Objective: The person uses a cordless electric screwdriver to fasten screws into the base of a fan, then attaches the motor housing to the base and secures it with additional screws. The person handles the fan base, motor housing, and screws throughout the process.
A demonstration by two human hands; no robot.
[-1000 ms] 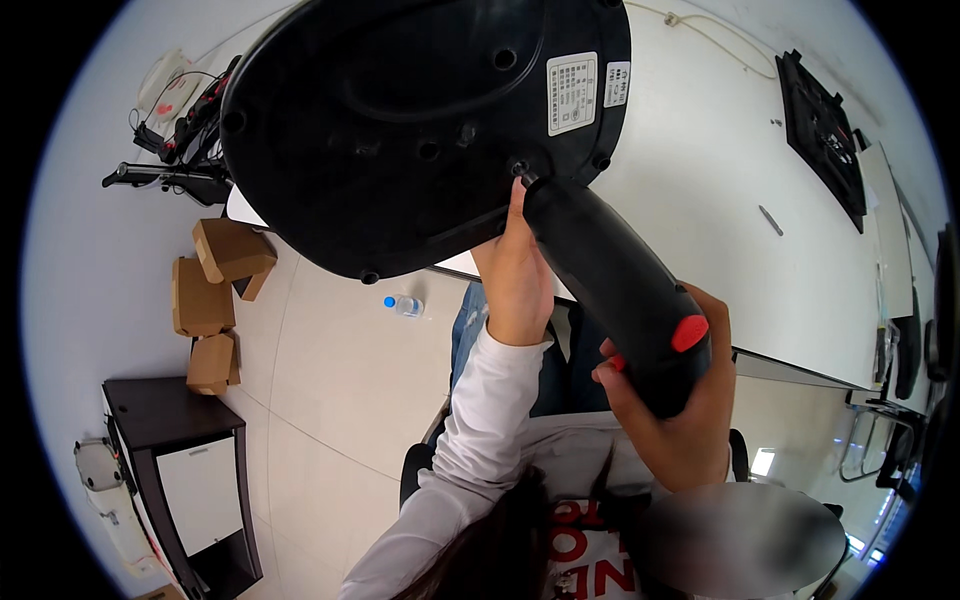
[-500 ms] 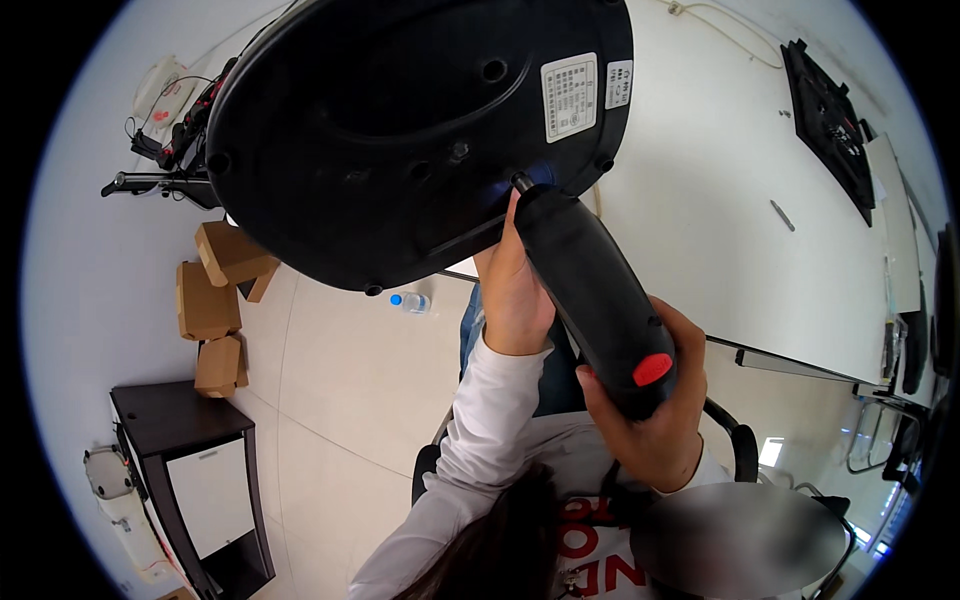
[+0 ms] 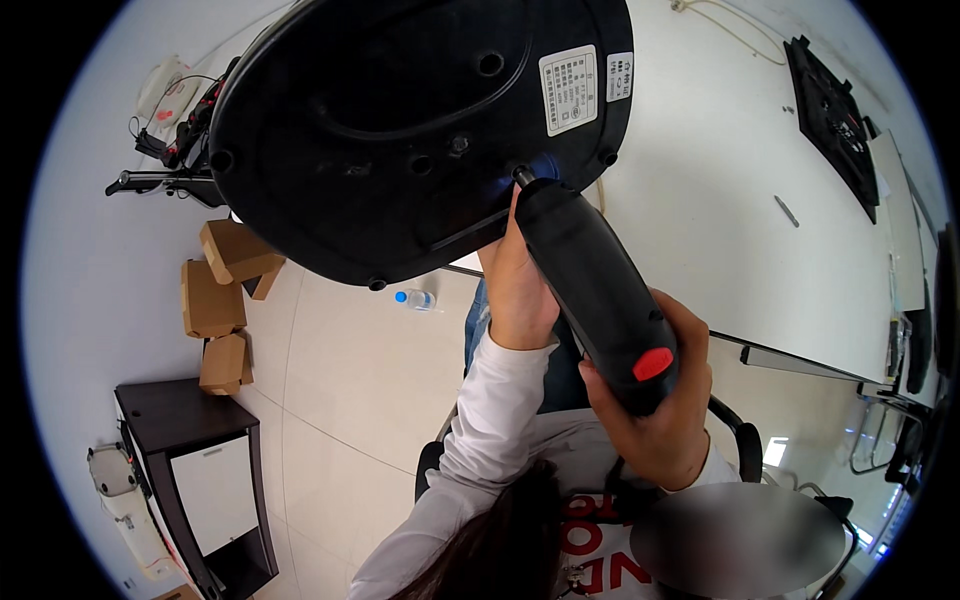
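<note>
A large black oval plastic base (image 3: 330, 190), its underside toward me, fills the upper left, with screw holes, small feet and white labels. My left hand (image 3: 522, 300) grips its lower rim; one digit shows in front, and the other fingers are hidden behind the base. In my right hand (image 3: 665, 420) is a black cordless screwdriver (image 3: 595, 275) with a red button, its thumb and fingers wrapped round the lower end. The screwdriver's bit reaches into a hole near the base's lower right edge, where a bluish light shines.
A white table (image 3: 720, 220) spreads to the right, holding a thin grey rod (image 3: 787, 211) and an open black tool case (image 3: 832, 125). On the floor are a plastic bottle (image 3: 415, 300), cardboard boxes (image 3: 212, 298) and a dark cabinet (image 3: 185, 415).
The view has shifted slightly. The base is tilted a little differently, while the screwdriver bit stays at the same hole and both hands keep their holds.
</note>
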